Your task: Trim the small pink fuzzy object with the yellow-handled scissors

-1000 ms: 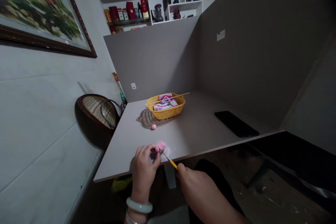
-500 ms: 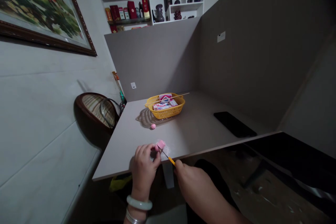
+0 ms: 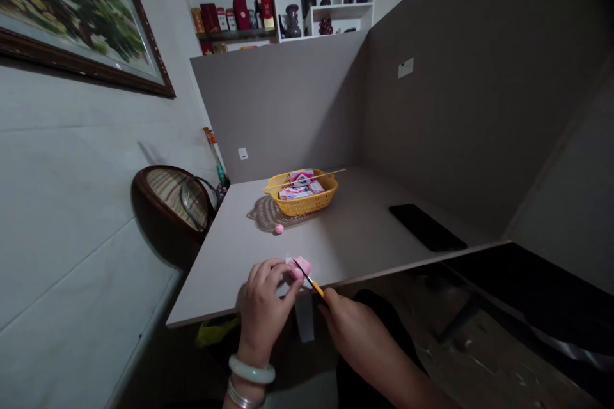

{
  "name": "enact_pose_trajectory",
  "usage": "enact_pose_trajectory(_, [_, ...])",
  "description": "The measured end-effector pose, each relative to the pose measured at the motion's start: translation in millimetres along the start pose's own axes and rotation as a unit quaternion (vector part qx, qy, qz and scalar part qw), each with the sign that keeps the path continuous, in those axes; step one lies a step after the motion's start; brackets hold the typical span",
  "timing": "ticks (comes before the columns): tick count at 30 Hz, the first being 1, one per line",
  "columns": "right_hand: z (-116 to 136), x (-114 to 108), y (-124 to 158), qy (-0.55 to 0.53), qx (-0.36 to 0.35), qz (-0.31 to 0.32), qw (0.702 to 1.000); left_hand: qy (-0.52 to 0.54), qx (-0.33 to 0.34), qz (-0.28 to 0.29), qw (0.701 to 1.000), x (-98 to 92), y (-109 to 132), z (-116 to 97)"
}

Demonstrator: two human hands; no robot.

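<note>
My left hand (image 3: pixel 265 301) pinches a small pink block (image 3: pixel 301 268) against the near edge of the grey table (image 3: pixel 364 236). My right hand (image 3: pixel 348 326) grips a thin tool with an orange handle (image 3: pixel 314 285); its dark blade rests on the top of the pink block. A small pink ball (image 3: pixel 279 229) lies further back on the table, in front of a yellow basket (image 3: pixel 302 195) that holds printed packets, with a long wooden stick laid across its rim.
A black phone (image 3: pixel 426 227) lies on the right of the table. Grey partition walls (image 3: pixel 455 96) close off the back and right. A dark round chair back (image 3: pixel 167 201) stands left of the table. Shelves with boxes and vases hang above.
The pink block has shifted slightly right under my left fingers, and the blade now lies across its top. My right hand has edged up and left.
</note>
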State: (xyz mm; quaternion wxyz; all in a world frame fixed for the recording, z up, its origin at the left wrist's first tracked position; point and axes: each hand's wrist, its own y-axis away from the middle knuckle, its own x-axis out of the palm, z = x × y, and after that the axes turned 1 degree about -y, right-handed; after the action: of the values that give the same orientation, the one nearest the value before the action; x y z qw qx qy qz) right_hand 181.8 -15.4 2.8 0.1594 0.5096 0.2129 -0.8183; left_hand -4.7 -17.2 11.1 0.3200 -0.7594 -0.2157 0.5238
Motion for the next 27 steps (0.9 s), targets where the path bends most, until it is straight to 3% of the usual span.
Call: enact_pose_trajectory(27, [-0.8, -2.6, 1.9, 0.019, 0.012, 0.016, 1.000, -0.018, -0.044, 0.021, 0.999, 5.0, -1.9, -4.8])
